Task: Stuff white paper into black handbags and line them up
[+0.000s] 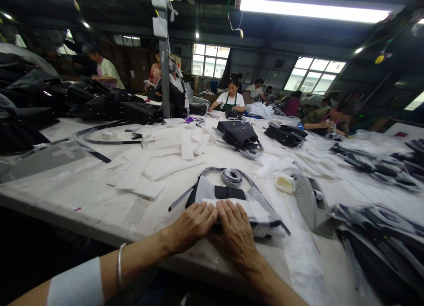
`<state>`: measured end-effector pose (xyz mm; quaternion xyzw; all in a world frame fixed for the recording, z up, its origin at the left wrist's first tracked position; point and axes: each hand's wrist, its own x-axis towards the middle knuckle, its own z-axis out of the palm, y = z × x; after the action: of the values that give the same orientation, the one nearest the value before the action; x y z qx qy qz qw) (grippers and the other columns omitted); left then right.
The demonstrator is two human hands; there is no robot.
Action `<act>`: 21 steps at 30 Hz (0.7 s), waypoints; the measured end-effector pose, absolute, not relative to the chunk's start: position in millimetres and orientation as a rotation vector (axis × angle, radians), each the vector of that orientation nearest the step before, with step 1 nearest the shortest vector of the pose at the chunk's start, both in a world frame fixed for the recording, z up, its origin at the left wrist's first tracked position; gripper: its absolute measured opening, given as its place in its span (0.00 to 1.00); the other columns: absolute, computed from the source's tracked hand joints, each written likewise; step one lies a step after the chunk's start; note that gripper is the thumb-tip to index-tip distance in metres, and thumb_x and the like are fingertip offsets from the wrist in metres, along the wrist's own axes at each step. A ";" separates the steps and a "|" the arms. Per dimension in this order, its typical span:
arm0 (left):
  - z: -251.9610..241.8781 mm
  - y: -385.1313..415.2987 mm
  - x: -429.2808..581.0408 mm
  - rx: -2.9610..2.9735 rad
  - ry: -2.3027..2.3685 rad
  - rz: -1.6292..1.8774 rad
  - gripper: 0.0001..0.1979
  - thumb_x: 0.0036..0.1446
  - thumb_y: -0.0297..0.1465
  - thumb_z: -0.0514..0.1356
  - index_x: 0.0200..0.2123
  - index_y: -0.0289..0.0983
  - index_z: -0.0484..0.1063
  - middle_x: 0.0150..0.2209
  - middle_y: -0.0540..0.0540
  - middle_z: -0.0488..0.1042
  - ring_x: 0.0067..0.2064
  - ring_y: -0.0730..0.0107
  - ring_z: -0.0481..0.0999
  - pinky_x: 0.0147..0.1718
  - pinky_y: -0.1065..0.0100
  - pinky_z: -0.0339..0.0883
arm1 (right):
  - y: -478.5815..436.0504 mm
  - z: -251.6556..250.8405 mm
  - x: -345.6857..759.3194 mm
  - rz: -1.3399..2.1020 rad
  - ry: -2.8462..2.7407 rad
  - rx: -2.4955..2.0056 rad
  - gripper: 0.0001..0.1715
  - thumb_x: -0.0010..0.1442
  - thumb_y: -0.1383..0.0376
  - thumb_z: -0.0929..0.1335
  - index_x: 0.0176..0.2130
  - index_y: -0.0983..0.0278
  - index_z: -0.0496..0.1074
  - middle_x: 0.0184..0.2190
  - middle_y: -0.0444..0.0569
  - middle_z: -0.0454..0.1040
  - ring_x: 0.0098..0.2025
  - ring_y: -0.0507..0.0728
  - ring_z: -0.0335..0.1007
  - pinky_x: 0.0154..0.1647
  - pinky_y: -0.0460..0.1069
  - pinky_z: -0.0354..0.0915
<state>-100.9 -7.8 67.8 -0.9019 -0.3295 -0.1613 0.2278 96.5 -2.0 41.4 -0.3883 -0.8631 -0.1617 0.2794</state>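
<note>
My left hand (192, 225) and my right hand (236, 231) lie side by side, fingers stretched flat, pressing on a white paper-wrapped handbag (228, 199) near the table's front edge. The bag shows a black band across its top and grey panels at its sides. A grey strap loops out from behind it. A thin bangle sits on my left wrist, and a white sleeve covers my left forearm further back.
White paper sheets (159, 158) lie scattered left of the bag. A small cream tub (285, 183) and a grey bag part (311, 204) stand to the right. Black handbags (239, 134) and wrapped bags (380, 235) fill the white table (99, 195). Other people work at the far end.
</note>
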 end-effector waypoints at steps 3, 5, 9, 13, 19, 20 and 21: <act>74.0 -4.5 -97.5 -2.470 -0.900 -0.507 0.18 0.65 0.21 0.48 0.56 0.26 0.63 0.46 0.35 0.74 0.47 0.56 0.75 0.45 0.59 0.69 | 6.6 47.8 95.9 -0.452 -2.276 -1.063 0.24 0.64 0.64 0.66 0.58 0.66 0.64 0.52 0.55 0.75 0.56 0.62 0.66 0.62 0.59 0.54; 72.1 -3.4 -95.9 -2.412 -0.907 -0.564 0.19 0.64 0.19 0.46 0.57 0.27 0.63 0.48 0.35 0.75 0.48 0.56 0.75 0.47 0.58 0.68 | 13.1 53.5 97.4 -0.443 -2.300 -1.039 0.20 0.63 0.66 0.65 0.55 0.65 0.66 0.49 0.54 0.76 0.52 0.61 0.68 0.58 0.57 0.58; 59.9 -1.4 -97.8 -2.255 -0.899 -0.676 0.22 0.63 0.18 0.44 0.57 0.28 0.66 0.52 0.37 0.74 0.53 0.55 0.73 0.53 0.56 0.63 | 20.3 60.5 97.5 -0.391 -2.363 -1.015 0.13 0.64 0.68 0.63 0.49 0.64 0.68 0.43 0.53 0.75 0.46 0.60 0.69 0.52 0.55 0.62; 48.2 2.7 -103.7 -2.221 -0.854 -0.789 0.20 0.65 0.19 0.45 0.55 0.32 0.69 0.49 0.40 0.76 0.51 0.61 0.74 0.53 0.59 0.62 | 16.1 61.6 88.1 -0.290 -2.395 -1.047 0.08 0.61 0.69 0.66 0.43 0.64 0.68 0.39 0.51 0.75 0.41 0.61 0.69 0.46 0.55 0.64; 32.9 3.9 -111.8 -2.279 -0.875 -0.993 0.18 0.68 0.22 0.46 0.53 0.37 0.72 0.48 0.43 0.77 0.51 0.64 0.75 0.54 0.62 0.63 | 30.0 92.8 120.9 0.148 -2.358 -0.972 0.18 0.61 0.58 0.71 0.49 0.60 0.69 0.45 0.49 0.76 0.47 0.60 0.71 0.49 0.54 0.66; 31.4 3.3 -112.9 -2.292 -0.872 -1.007 0.18 0.69 0.22 0.47 0.53 0.37 0.72 0.48 0.44 0.78 0.52 0.64 0.75 0.54 0.63 0.62 | 41.1 100.6 138.8 0.192 -2.287 -1.014 0.17 0.64 0.58 0.68 0.52 0.59 0.68 0.48 0.49 0.76 0.50 0.59 0.71 0.51 0.52 0.66; 30.6 2.5 -113.8 -2.300 -0.876 -1.024 0.18 0.69 0.22 0.47 0.52 0.37 0.73 0.48 0.44 0.78 0.52 0.65 0.74 0.55 0.63 0.62 | 54.8 107.7 159.5 0.175 -2.202 -1.125 0.15 0.67 0.59 0.64 0.53 0.59 0.69 0.50 0.50 0.75 0.52 0.58 0.71 0.53 0.52 0.65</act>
<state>-113.8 2.5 30.6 -0.8386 -0.3192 -0.3733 0.2356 159.5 54.8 107.7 -0.4292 -0.8400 0.0666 0.3252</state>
